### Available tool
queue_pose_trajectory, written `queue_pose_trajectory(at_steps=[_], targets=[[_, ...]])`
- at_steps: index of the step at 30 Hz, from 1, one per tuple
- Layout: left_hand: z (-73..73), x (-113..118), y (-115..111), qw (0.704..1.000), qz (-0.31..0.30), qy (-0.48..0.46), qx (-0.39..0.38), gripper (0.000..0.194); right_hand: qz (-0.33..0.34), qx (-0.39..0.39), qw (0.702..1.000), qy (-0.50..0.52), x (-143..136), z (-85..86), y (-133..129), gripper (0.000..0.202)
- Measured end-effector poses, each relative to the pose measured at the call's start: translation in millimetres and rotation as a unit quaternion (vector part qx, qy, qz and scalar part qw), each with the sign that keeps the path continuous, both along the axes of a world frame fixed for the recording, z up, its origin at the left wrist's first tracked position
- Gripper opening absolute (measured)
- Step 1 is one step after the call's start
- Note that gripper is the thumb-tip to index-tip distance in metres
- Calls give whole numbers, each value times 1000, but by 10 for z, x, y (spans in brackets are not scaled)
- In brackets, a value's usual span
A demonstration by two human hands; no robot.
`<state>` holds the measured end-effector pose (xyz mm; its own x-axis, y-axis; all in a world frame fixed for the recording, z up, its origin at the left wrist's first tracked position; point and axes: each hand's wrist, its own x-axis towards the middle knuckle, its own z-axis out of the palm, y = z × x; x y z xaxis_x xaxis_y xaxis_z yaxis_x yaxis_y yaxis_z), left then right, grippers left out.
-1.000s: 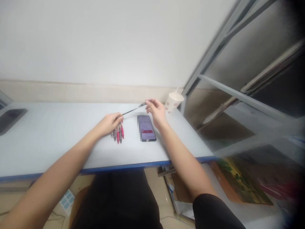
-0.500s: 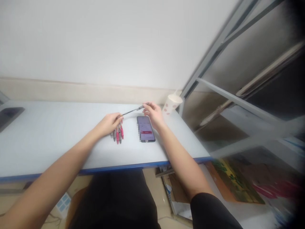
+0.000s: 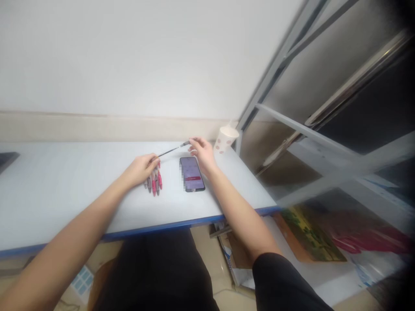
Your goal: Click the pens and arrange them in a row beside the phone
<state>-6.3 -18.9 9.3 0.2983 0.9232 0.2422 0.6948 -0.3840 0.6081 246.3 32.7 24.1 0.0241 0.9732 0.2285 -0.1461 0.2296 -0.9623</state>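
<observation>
Pens [image 3: 154, 187] and phone [image 3: 193, 172] flank a seemingly open gap.

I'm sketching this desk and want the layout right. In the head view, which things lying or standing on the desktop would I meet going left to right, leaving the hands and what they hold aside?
Dark flat object → pens → phone → cup.

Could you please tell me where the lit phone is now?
In the head view, the lit phone lies on the table, right of the pens and beside the right hand.
</observation>
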Motion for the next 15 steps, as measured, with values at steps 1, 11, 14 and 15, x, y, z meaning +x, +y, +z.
queue_pose_trajectory(at_steps=[1,11,14,15], targets=[[-2,-3,2,1000,1,2,1,35,6,-5,1000,6,-13,-6,-3,35],[-8,-2,2,1000,2,7,11,35,35,-20,999,25,-94,-60,-9,39],[-7,5,-3,1000,0,3,9,34,44,-18,999,15,-85,-76,4,39],[-4,6,-8,1000,0,1,6,33,53,-19,998,12,-85,-82,6,39]])
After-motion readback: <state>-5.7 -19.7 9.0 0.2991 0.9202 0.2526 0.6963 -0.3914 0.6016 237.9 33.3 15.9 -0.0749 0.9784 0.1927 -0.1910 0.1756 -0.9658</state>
